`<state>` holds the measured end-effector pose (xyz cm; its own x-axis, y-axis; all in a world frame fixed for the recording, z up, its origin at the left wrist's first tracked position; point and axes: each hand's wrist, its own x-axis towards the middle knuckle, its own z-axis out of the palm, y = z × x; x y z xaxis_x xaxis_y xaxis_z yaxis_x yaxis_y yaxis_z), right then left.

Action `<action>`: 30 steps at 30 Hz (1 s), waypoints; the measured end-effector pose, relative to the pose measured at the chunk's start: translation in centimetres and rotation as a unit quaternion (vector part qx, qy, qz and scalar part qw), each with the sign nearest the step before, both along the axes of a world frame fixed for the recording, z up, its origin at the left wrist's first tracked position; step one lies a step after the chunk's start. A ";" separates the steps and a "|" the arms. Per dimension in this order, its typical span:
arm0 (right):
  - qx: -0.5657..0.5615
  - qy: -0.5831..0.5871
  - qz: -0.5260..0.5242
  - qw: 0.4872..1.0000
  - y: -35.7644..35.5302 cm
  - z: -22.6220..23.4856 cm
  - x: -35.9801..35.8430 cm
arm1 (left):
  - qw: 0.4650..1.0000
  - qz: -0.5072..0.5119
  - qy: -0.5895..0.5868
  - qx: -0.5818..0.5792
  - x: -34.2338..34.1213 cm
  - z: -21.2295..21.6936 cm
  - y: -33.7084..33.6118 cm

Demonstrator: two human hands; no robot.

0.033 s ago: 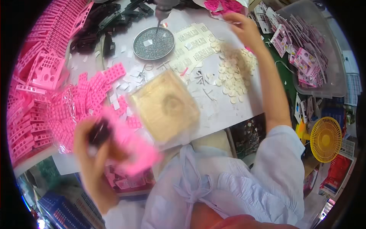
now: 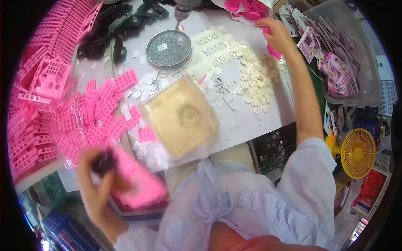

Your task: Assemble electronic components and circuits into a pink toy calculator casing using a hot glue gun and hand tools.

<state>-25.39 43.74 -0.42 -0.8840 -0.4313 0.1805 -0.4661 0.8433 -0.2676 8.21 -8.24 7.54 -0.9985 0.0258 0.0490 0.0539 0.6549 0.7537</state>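
My left hand, closed, grips a blurred pink plastic casing low on the left, beyond the table's front edge. A black part sits in the same grip, against the casing. Far to the right, my right hand has its fingers pinched at a small pink piece, beside a pile of pink round pieces on white wrapping. Between the hands lies a tan square block with a dark ring mark, wrapped in clear plastic. Cream-white discs are heaped below my right hand.
A round dish of tiny metal bits stands under a hanging power screwdriver. Pink keypads and stacked pink casings crowd the left. Black parts lie behind. A clear bin of printed cards stands right, above a yellow fan.
My left hand has moved slightly down and left with the pink casing. My right hand has shifted right, and its fingers have closed at a small pink piece.
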 end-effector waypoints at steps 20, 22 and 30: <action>-0.485 -0.399 0.061 0.776 -18.5 0.1 20.8 | 0.909 -0.039 -0.212 0.355 -7.1 -9.0 13.7; -0.391 -0.268 0.083 0.877 -18.0 -0.2 21.6 | 0.890 -0.052 -0.261 0.371 -6.8 -9.0 13.5; -0.111 0.052 0.194 0.973 -20.0 -3.2 20.4 | 0.991 -0.092 0.076 -0.068 -4.1 -10.4 12.0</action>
